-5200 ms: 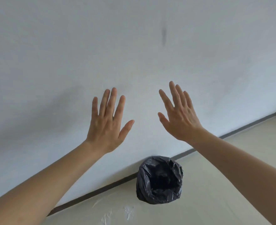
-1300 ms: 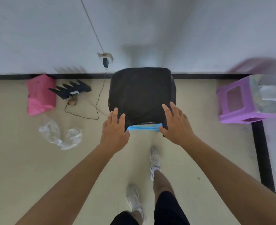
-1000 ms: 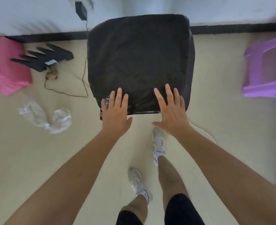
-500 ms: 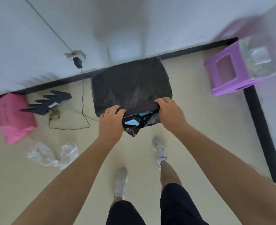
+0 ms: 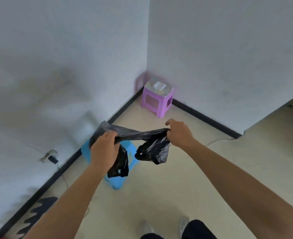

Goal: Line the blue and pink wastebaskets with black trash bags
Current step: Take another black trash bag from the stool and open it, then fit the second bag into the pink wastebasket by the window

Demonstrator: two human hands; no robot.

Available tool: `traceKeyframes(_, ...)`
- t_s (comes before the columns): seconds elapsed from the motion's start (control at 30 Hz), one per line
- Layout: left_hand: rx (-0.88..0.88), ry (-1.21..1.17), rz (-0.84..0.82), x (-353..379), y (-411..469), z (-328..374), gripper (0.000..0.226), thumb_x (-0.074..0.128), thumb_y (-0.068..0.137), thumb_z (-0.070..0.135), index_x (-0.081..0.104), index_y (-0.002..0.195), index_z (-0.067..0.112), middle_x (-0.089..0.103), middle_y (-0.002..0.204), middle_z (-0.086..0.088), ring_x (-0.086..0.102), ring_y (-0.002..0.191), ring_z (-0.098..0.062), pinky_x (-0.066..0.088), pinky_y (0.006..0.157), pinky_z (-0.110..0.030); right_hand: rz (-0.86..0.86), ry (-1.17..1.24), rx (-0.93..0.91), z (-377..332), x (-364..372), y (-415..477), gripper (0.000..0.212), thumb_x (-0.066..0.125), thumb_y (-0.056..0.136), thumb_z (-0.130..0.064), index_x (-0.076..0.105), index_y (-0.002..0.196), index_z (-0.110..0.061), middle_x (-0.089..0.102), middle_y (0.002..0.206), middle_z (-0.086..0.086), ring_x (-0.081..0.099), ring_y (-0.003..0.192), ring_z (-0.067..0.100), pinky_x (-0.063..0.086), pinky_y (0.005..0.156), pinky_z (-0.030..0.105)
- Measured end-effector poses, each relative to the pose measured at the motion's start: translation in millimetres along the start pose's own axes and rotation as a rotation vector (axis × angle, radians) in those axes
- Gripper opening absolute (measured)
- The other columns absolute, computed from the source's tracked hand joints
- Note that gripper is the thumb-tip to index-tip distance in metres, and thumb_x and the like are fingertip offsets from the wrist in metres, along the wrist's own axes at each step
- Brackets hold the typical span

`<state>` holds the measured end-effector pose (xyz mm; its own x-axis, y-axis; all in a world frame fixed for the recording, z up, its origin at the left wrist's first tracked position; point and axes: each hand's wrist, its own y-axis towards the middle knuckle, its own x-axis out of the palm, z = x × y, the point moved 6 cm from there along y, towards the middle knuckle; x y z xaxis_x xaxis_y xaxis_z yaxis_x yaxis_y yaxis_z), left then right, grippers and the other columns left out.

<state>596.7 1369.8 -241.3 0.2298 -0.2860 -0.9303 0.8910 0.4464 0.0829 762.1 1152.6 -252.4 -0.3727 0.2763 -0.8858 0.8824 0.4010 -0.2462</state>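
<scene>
- The left hand [image 5: 104, 150] is closed in a fist around one end of a black trash bag [image 5: 138, 133]; the fingers are curled over the plastic.
- The right hand [image 5: 180, 133] is also closed, and it pinches the other end of the same bag between the thumb and the bent fingers.
- The bag is stretched in the air between the two hands like a tight band. Two loose parts of it hang down: one below the left hand, at about 6 o'clock from it, and one beside the right hand, at about 8 o'clock from it.
- The blue wastebasket [image 5: 119, 182] stands on the floor [image 5: 159, 195] under the hands, close to the left wall [image 5: 47, 66]. Most of it is hidden behind the left hand and the hanging plastic, so I cannot tell if something is inside. The bag hangs above it; I cannot tell whether it touches the rim.
- A purple stool [image 5: 157, 100] stands in the corner of the room, at 12 o'clock from the hands and well apart from the wastebasket. Something white and shiny lies on its top; it is too blurred to name.
- A black plug with a thin cable [image 5: 52, 159] is on the left wall, at 9 o'clock from the wastebasket.
- The pink wastebasket is not in view.
</scene>
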Motion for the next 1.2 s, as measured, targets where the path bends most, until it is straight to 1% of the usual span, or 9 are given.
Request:
traceKeyframes(0.13,0.134,-0.033,-0.054,-9.2,14.9,100.2,0.022,0.044,0.097,0.015,0.060,0.112,0.013,0.067,0.088,-0.009,0.062,0.082,-0.032,0.041,0.064,-0.034,0.103,0.422,0.112,66.8,-69.8,-53.2,0.045,0.054,0.083,-0.002,0.055,0.125,-0.019,0.067,0.098,0.005,0.061,0.091,0.023,0.048,0.071,0.029)
traceKeyframes(0.27,0.338,-0.046,-0.129,-2.3,6.8,233.2,0.033,0.041,0.091,0.004,0.056,0.119,0.014,0.068,0.092,-0.012,0.060,0.082,-0.034,0.042,0.067,-0.036,0.267,0.559,0.230,162.9,-128.6,-137.0,0.035,0.055,0.083,-0.003,0.051,0.108,-0.027,0.059,0.093,-0.007,0.057,0.085,0.013,0.041,0.058,0.022)
traceKeyframes(0.37,0.463,-0.092,-0.191,14.6,-35.5,350.3,0.036,0.046,0.086,-0.004,0.050,0.120,0.008,0.060,0.094,-0.010,0.049,0.074,-0.024,0.036,0.063,-0.036,0.314,0.519,0.366,254.3,-154.6,-228.4,0.028,0.051,0.081,-0.003,0.052,0.098,-0.026,0.057,0.096,-0.003,0.056,0.081,0.015,0.042,0.055,0.025)
traceKeyframes(0.53,0.665,-0.235,-0.214,50.0,-160.9,530.1,0.025,0.044,0.079,-0.008,0.038,0.093,0.012,0.052,0.077,0.000,0.045,0.058,-0.015,0.028,0.050,-0.028,0.386,0.342,0.537,384.4,-177.5,-401.5,0.032,0.043,0.075,0.007,0.055,0.077,-0.022,0.057,0.088,0.002,0.054,0.076,0.026,0.047,0.058,0.031)
traceKeyframes(0.73,1.142,-0.203,-0.253,96.6,-378.9,727.7,0.034,0.044,0.070,-0.012,0.042,0.068,0.022,0.045,0.076,0.005,0.042,0.054,-0.016,0.023,0.046,-0.028,0.554,0.194,0.848,540.5,-195.4,-642.5,0.034,0.047,0.088,-0.005,0.070,0.109,-0.018,0.060,0.109,0.005,0.062,0.096,0.029,0.054,0.079,0.034)
traceKeyframes(0.87,1.319,-0.201,-0.328,127.1,-508.5,828.3,0.028,0.047,0.083,-0.001,0.064,0.088,0.021,0.052,0.092,0.006,0.048,0.072,-0.014,0.034,0.060,-0.027,0.753,0.213,1.122,626.2,-197.7,-781.8,0.036,0.042,0.096,-0.038,0.066,0.091,-0.011,0.056,0.095,0.006,0.060,0.083,0.028,0.045,0.065,0.033)
traceKeyframes(0.97,1.451,-0.236,-0.367,152.2,-589.7,899.3,0.029,0.049,0.086,0.006,0.067,0.104,0.019,0.059,0.104,0.001,0.053,0.082,-0.017,0.037,0.067,-0.029,0.839,0.157,1.295,676.6,-188.5,-865.7,0.040,0.046,0.091,-0.054,0.063,0.102,-0.020,0.053,0.096,0.001,0.058,0.078,0.025,0.041,0.059,0.032)
traceKeyframes(1.07,1.541,-0.192,-0.469,190.6,-670.6,970.6,0.028,0.054,0.088,0.020,0.063,0.114,0.020,0.058,0.110,-0.003,0.056,0.085,-0.019,0.040,0.067,-0.030,0.842,0.162,1.398,730.5,-169.2,-940.0,0.032,0.054,0.089,-0.036,0.055,0.119,-0.025,0.050,0.105,0.003,0.057,0.078,0.028,0.041,0.060,0.032)
traceKeyframes(1.2,1.581,-0.022,-0.691,256.5,-774.7,1067.2,0.054,0.060,0.083,0.024,0.045,0.135,0.022,0.051,0.122,-0.005,0.059,0.093,-0.024,0.046,0.070,-0.033,0.806,0.274,1.460,819.2,-156.8,-1023.4,0.064,0.054,0.082,-0.003,0.040,0.140,-0.025,0.044,0.115,0.009,0.055,0.079,0.033,0.044,0.063,0.036)
